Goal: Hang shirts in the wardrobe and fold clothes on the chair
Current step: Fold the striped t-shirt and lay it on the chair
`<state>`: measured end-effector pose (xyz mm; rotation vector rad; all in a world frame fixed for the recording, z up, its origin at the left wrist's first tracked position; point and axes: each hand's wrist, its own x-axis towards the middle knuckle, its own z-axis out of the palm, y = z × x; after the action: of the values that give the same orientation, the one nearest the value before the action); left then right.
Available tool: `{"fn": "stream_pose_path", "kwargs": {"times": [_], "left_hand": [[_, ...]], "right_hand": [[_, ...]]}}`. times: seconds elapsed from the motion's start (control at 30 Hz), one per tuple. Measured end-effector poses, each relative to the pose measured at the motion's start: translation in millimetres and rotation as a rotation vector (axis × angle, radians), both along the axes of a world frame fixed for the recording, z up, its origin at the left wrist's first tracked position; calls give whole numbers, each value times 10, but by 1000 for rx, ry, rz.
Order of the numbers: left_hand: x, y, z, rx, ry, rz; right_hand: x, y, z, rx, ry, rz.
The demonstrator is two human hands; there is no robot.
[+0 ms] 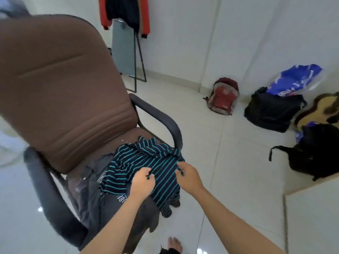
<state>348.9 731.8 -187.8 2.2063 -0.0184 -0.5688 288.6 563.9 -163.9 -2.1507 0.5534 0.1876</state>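
A: Head view: your striped shirt (146, 169) lies crumpled on the seat of the brown chair (60, 85), toward its front edge, with one end hanging over it. It rests on a dark grey garment (95, 195) that covers the seat and spills down the front.

B: And your hands?

A: Your left hand (142, 182) sits on the near middle of the shirt, its fingers (147, 176) curled and pinching a fold of the fabric. Your right hand (189, 176) is just beside it, at the shirt's right edge, its fingers (178, 168) pinching the cloth there too.

B: What's around you?

A: Your bare foot (175, 244) is on the white tile floor (229, 171) below the chair. A red backpack (222, 97) leans at the wall, with a black bag (273, 112) near it, a blue plastic bag (293, 81) on top. A guitar (319, 110) and another black backpack (315, 149) lie at the right. A red-and-black jacket (124, 13) hangs on the wall behind the chair.
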Motion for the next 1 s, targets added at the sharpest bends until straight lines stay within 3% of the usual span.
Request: {"fn": "stream_pose_path", "kwargs": {"times": [0.17, 0.37, 0.6, 0.8, 1.0], "left_hand": [[485, 474, -243, 88, 56, 185], [1158, 723, -639, 144, 146, 257], [2040, 739, -1239, 251, 202, 212], [2653, 705, -1692, 363, 147, 144], [2944, 681, -1942, 365, 214, 101]], "right_hand": [[962, 232, -265, -70, 96, 256], [1913, 532, -660, -100, 180, 413], [2796, 619, -1342, -332, 113, 503], [3258, 722, -1885, -710, 58, 613], [3437, 681, -2105, -656, 172, 658]]}}
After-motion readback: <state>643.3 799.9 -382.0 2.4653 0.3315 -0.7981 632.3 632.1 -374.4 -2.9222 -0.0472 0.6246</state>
